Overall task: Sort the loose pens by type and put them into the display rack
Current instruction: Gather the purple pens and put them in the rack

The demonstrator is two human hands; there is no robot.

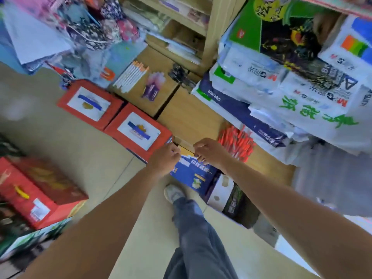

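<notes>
**Both grips over a blue box at the tabletop's edge.** The left grip [166, 156] and the right grip [210, 151] are shown side by side, a small gap between them, above the upper edge of a blue box [191, 172]. The fingers of both are curled. Whether anything is pinched cannot be told, since the picture is blurred. The fingertips [201, 159] of the right grip are placed at the blue box's top, but contact cannot be confirmed. The left grip is set by the near corner of a red box [138, 129].

Just to the right of the right grip, a heap of red pens [236, 143] is seen lying on the wooden tabletop [191, 115]. Well beyond the left grip, a row of white pens [131, 77] with orange caps is laid on the tabletop, with a purple card [153, 87] beside it. Beyond and to the right of the right grip, wrapped paper packs [281, 87] are stacked. Below the grips, a grey trouser leg [193, 228] and a pale shoe [173, 193] are seen on the floor [80, 148].
</notes>
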